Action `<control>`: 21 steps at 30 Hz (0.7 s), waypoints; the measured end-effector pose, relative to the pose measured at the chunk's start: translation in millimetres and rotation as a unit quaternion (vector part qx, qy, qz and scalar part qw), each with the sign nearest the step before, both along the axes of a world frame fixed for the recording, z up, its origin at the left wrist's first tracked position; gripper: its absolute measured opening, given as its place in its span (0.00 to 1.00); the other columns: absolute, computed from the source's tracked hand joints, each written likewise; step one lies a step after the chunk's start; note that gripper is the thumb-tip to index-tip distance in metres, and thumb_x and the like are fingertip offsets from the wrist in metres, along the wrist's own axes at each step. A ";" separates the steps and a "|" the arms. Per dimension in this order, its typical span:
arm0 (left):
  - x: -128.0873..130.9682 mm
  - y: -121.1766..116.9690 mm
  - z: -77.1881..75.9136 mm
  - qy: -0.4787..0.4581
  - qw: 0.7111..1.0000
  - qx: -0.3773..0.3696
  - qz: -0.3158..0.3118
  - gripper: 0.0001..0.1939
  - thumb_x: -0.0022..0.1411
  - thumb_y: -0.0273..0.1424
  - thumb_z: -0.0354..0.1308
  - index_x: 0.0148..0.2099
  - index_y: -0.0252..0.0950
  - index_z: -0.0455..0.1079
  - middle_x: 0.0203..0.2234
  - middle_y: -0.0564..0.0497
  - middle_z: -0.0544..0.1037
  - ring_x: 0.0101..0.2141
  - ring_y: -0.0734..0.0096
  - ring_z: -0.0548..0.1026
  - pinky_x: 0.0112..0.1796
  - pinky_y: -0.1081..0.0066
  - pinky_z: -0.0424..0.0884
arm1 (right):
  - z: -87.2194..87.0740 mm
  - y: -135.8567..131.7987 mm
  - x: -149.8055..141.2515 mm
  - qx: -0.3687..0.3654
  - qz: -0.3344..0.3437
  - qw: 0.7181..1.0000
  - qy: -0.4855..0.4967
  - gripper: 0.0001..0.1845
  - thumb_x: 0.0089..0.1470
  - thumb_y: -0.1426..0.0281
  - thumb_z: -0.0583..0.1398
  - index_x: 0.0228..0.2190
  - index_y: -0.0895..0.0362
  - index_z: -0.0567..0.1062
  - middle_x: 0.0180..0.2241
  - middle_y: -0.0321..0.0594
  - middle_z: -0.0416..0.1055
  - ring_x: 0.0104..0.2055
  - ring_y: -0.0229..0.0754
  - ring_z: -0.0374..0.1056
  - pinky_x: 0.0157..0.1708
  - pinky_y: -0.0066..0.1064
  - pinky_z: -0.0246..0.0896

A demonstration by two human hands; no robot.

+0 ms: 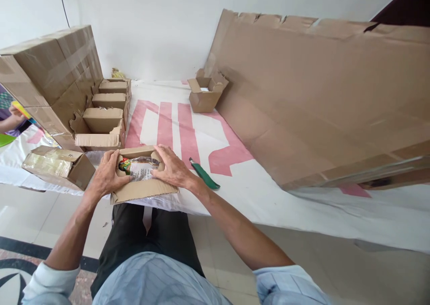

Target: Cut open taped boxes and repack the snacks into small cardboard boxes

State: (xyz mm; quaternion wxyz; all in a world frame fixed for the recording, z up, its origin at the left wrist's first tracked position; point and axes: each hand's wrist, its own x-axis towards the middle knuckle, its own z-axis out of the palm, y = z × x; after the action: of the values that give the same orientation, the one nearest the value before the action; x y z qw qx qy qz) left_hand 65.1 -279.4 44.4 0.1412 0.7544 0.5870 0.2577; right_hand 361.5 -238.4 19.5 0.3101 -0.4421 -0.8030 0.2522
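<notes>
An opened cardboard box point(144, 190) sits at the table's front edge, its front flap folded out towards me. Inside it lies a plastic packet point(141, 169) with a colourful corner and small print on white. My left hand point(108, 175) is closed on the left end of the box, thumb reaching in over the packet. At the right end, my right hand point(173, 167) grips the box wall with its thumb also inside. A green-handled utility knife point(205, 176) rests on the cloth to the right of my right hand.
Stacked taped cartons point(50, 72) stand at left beside a row of open boxes point(101, 140). A taped box point(58, 166) lies near the front edge. Further back is a small open box point(204, 100). A large cardboard sheet point(319, 99) leans at right. Another person's hand point(16, 112) shows far left.
</notes>
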 end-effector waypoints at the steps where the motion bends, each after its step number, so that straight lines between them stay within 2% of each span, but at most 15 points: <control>1: 5.1 0.4 -0.8 0.007 1.000 0.009 0.013 0.50 0.55 0.40 0.74 0.77 0.39 0.65 0.69 0.36 0.69 0.69 0.36 0.70 0.70 0.40 0.71 | 1.1 -1.5 -1.6 0.005 -0.009 1.000 0.001 0.46 0.55 0.67 0.69 0.73 0.51 0.67 0.71 0.52 0.69 0.75 0.63 0.64 0.76 0.58 0.62; 4: 7.3 0.7 0.4 -0.023 0.999 0.018 0.024 0.46 0.56 0.35 0.67 0.77 0.36 0.66 0.67 0.36 0.73 0.68 0.39 0.72 0.70 0.41 0.71 | 7.6 -5.4 1.4 0.028 -0.034 0.999 0.025 0.37 0.60 0.70 0.63 0.70 0.53 0.70 0.69 0.52 0.72 0.73 0.61 0.67 0.75 0.56 0.65; 7: -7.9 -2.2 2.3 -0.141 0.990 0.003 0.027 0.43 0.62 0.37 0.62 0.78 0.39 0.65 0.69 0.39 0.75 0.69 0.41 0.73 0.69 0.44 0.72 | 13.6 -6.7 13.8 0.084 -0.058 0.993 0.050 0.31 0.64 0.73 0.57 0.67 0.55 0.73 0.66 0.53 0.75 0.71 0.59 0.69 0.74 0.54 0.65; 10: -24.2 -9.4 0.4 -0.220 0.975 0.010 0.032 0.41 0.66 0.37 0.58 0.80 0.44 0.62 0.73 0.43 0.74 0.72 0.43 0.70 0.71 0.44 0.69 | 14.8 -5.8 28.0 0.131 -0.099 0.986 0.011 0.30 0.63 0.77 0.55 0.64 0.54 0.75 0.61 0.53 0.78 0.66 0.60 0.72 0.71 0.56 0.68; 13: -27.9 -20.5 -3.0 -0.176 0.981 0.064 0.055 0.38 0.68 0.35 0.57 0.78 0.44 0.64 0.75 0.43 0.70 0.75 0.46 0.67 0.75 0.43 0.63 | 13.5 -5.0 37.5 0.151 -0.116 0.979 -0.074 0.25 0.65 0.78 0.55 0.58 0.53 0.79 0.59 0.53 0.78 0.62 0.62 0.71 0.65 0.58 0.70; 16: -22.8 -31.4 -4.3 -0.097 0.986 0.110 0.074 0.31 0.71 0.38 0.61 0.73 0.43 0.70 0.76 0.40 0.66 0.76 0.43 0.65 0.76 0.41 0.62 | 14.0 -4.9 39.5 0.189 -0.112 0.967 -0.132 0.20 0.67 0.77 0.56 0.53 0.54 0.82 0.63 0.55 0.76 0.69 0.66 0.65 0.68 0.63 0.65; 19: -20.3 -38.8 -5.1 -0.060 0.988 0.115 0.087 0.30 0.71 0.47 0.67 0.70 0.44 0.72 0.77 0.39 0.64 0.76 0.38 0.63 0.76 0.37 0.60 | 18.1 -3.8 34.4 0.215 -0.065 0.961 -0.160 0.20 0.68 0.78 0.55 0.50 0.53 0.84 0.63 0.53 0.77 0.74 0.65 0.60 0.75 0.67 0.54; 21: -22.1 -42.0 -6.8 -0.043 0.988 0.110 0.099 0.34 0.67 0.53 0.72 0.69 0.45 0.73 0.78 0.40 0.63 0.76 0.35 0.62 0.76 0.35 0.59 | 22.3 -1.6 28.7 0.203 -0.015 0.963 -0.177 0.20 0.68 0.79 0.55 0.48 0.51 0.85 0.56 0.50 0.81 0.69 0.63 0.64 0.77 0.67 0.52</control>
State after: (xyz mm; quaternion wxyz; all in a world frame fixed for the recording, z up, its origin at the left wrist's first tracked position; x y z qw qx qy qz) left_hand 43.0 -321.4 37.6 0.0567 0.6919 0.6201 0.3654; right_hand 390.2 -240.1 41.8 0.2502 -0.4194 -0.8727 -0.0031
